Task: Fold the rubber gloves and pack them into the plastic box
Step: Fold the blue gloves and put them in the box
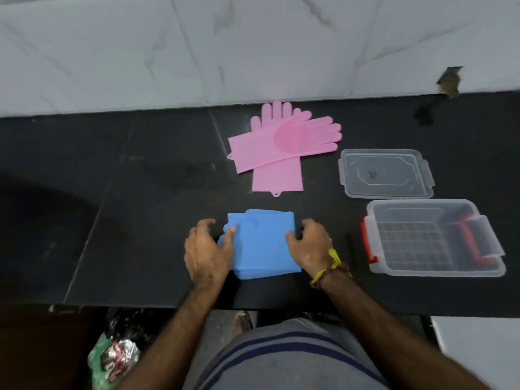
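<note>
Left hand: the left hand [208, 249] rests on the left edge of the folded blue rubber gloves [263, 243], fingers bent, thumb pressing the top.
Right hand: the right hand [308, 244] cups the bundle's right edge, fingers bent against it, thumb on top.
Bundle: near-centre on the black stone table [126, 192], between both hands.
Box: the clear plastic box with red latches [433, 237] stands open at near right, its clear lid [385, 173] beyond it.
Remaining: the crossed pink rubber gloves [281, 144] lie unfolded, far-centre.
Risk: springy rubber will likely unfold if either hand loosens during the carry; a loose bundle may catch the box rim.
</note>
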